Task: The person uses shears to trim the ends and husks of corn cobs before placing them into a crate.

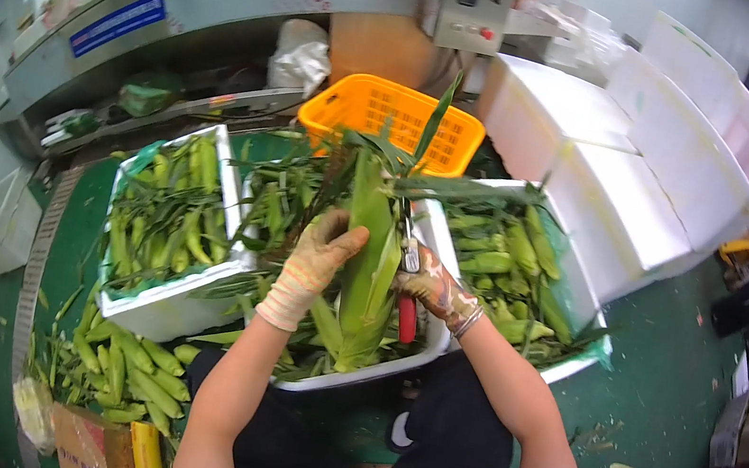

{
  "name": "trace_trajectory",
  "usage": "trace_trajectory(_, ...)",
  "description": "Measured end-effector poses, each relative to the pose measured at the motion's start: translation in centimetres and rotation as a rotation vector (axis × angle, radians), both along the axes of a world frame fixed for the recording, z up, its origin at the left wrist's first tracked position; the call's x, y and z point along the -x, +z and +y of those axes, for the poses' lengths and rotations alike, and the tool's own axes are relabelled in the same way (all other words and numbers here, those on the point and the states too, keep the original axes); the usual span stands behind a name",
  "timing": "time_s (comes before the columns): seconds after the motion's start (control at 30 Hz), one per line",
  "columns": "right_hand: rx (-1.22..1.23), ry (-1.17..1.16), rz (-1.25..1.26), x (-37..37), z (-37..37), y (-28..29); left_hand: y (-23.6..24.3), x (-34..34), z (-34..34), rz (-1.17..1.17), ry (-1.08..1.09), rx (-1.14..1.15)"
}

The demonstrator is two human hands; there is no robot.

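A large ear of corn in its green husk stands nearly upright in front of me, with long leaves at its top. My left hand, in a pale striped work glove, grips the ear from its left side, thumb across the husk. In my right hand, gloved in a stained glove, is a pair of pruning shears with red handles, held against the ear's right side. Leaves partly hide the blades. Beneath the ear is a white tub of husk leaves.
Foam boxes of corn flank the tub, one at left and one at right. Behind is an orange basket. Loose corn lies on the floor at left beside a cardboard box. White foam boxes stand at far right.
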State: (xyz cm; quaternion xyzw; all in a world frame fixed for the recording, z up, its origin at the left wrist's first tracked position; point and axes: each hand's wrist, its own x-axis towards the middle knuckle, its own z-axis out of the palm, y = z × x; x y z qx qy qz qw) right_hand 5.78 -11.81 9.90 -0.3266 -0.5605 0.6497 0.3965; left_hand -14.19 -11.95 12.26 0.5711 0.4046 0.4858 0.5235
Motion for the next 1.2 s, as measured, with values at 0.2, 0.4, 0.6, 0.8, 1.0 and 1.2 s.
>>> trace_trajectory(0.2,0.09,0.103,-0.035,7.0,0.4,-2.6,-1.6,6.4,0.8,-0.159,-0.052,0.125)
trace_trajectory(0.4,0.138,-0.296,-0.213,6.1,4.5,-9.5,-6.5,10.7,4.7,-0.578,0.449,0.185)
trace_trajectory(0.6,-0.291,-0.175,-1.102,6.7,3.6,-9.3,-6.2,19.6,7.2,-1.11,0.78,0.27)
trace_trajectory(0.8,-0.216,-0.016,-0.905,11.2,-2.4,-8.7,-7.6,18.4,7.3,-1.08,1.017,0.414)
trace_trajectory(1.0,-0.039,-0.066,-0.772,10.8,1.0,-7.6,-7.3,13.2,5.6,-0.807,1.042,0.527)
trace_trajectory(1.2,-0.223,-0.162,-0.876,8.9,-0.7,-5.5,-7.9,11.3,5.7,-0.749,1.037,0.547)
